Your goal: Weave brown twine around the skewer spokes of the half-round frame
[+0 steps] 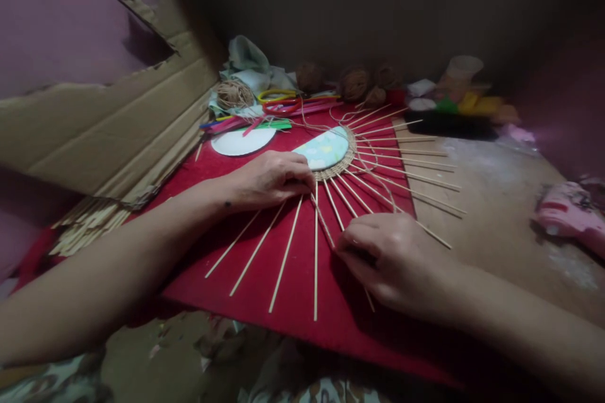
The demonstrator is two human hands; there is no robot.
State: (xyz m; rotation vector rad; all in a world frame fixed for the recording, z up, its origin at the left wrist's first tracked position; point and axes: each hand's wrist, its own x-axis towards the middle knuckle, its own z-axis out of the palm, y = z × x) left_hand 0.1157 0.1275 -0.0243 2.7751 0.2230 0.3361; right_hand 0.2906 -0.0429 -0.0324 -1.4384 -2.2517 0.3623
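Observation:
A half-round piece covered in pale green patterned fabric (326, 150) lies on the red cloth, with thin wooden sticks (316, 264) fanning out from its curved edge. A band of woven twine (336, 170) runs along that edge between the sticks. My left hand (276, 177) rests at the band's near left end, fingers pinched together over the base of the sticks. My right hand (385, 258) is closed on a strand of twine (323, 220), which stretches from my left fingertips. What my left fingers pinch is hidden.
Behind lie balls of twine (235, 94), scissors (281, 105), coloured pens and a white paper plate (243, 141). Cardboard (113, 132) leans at left above a bundle of sticks (89, 227). A pink glue gun (571, 214) lies at right.

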